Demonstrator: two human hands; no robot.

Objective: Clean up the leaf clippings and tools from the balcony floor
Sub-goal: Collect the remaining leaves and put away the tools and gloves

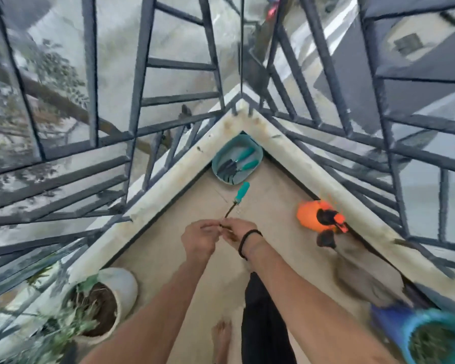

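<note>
At about eight o'clock in the view stood a white pot (pixel 111 298) with soil and straggling greenery, close against the balcony ledge (pixel 168 190). No loose clippings showed on the balcony floor (pixel 268 206) near it, though blur made small scraps hard to rule out.

Toward the centre, the left hand (pixel 199 239) and the right hand (pixel 238 232) met, fingers curled and pinching the dark metal end of a teal-handled tool (pixel 239 197). Its handle pointed away toward twelve o'clock. Both hands seemed to be working at the tip, perhaps picking debris off it; the detail was too small to tell.

Just past the handle, tucked into the corner at twelve o'clock, sat a teal tub (pixel 258 153) already holding several tools of the same colour. So most of the tools looked gathered, and this one appeared to be the last, wanting only to be dropped in.

At three o'clock an orange spray bottle (pixel 310 214) stood by the ledge, and a dark patch lay on the floor below it, too blurred to identify. At five o'clock a blue container (pixel 405 334) held a greenish heap, likely collected clippings.
</note>
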